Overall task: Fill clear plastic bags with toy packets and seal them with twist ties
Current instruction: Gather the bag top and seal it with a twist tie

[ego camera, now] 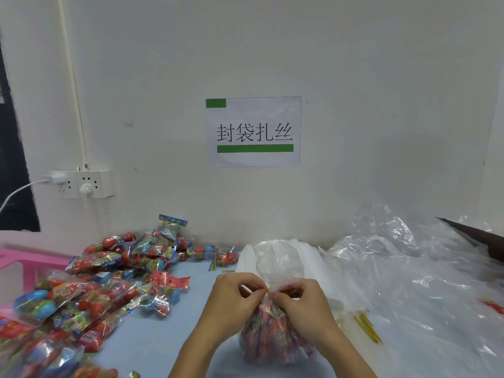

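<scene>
Both hands meet at the bag [268, 334] neck: left hand [235, 298] and right hand [302, 301] each pinch the one gold tie [266, 290]. Spare ties [366, 327] lie right.

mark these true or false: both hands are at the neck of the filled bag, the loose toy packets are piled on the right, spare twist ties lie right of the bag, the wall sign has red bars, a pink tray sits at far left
1. Both the left hand and right hand pinch the neck of the filled bag. True.
2. The loose toy packets are piled on the right. False: on the left.
3. Spare twist ties lie right of the bag. True.
4. The wall sign has red bars. False: green.
5. A pink tray sits at far left. True.
</scene>
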